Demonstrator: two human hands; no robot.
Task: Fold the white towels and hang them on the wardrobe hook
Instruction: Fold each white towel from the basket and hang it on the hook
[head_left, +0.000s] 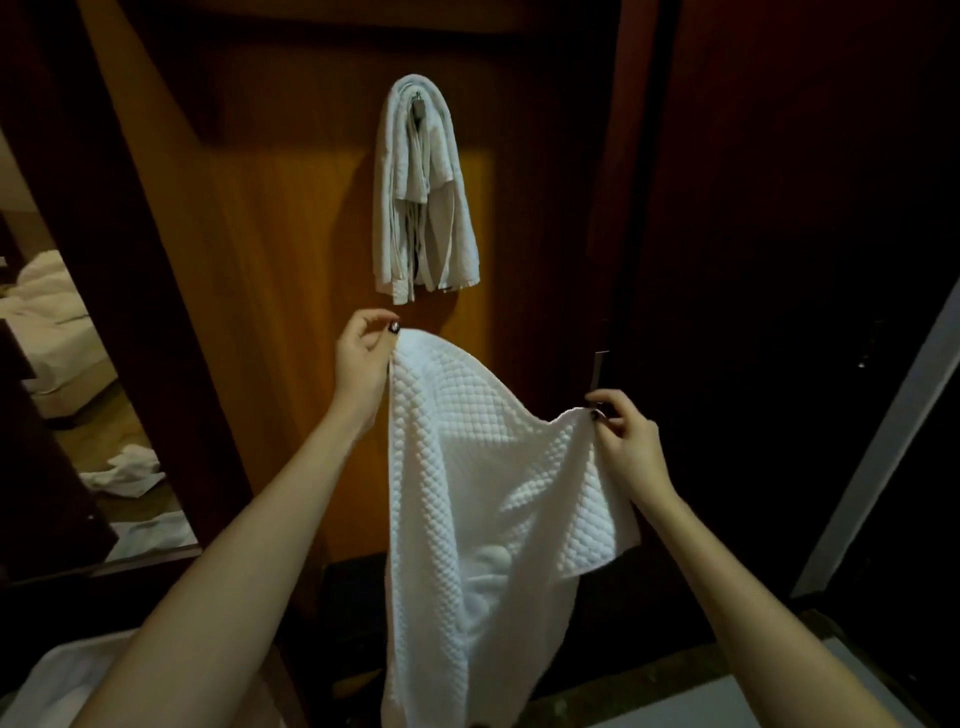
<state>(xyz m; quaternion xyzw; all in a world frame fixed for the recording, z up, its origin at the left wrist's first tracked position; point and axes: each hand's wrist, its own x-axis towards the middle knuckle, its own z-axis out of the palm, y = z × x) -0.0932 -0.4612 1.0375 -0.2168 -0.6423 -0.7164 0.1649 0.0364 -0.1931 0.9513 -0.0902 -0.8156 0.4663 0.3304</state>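
Between the two pinching hands: item one, white waffle towel (483, 467), hanging open and unfolded. The left hand (363, 358) is pinching one top corner between thumb and forefinger. The right hand (623, 441) is pinching the other corner and sitting lower, so the top edge is sloping down toward it while the cloth is dropping below both wrists.

Just above the left fingertips (375, 316): item two, folded towel (423, 197), draping over the wardrobe hook (418, 106) on the wooden door (291, 234).

Step in hand, as I am judging it: squaring up for a first fold. Doing it well is calling for levelling the right corner with the left, drawing the edge taut, then bringing corner to corner.

Far to the left of the left fingers: crumpled linen (124, 467), lying on the floor.
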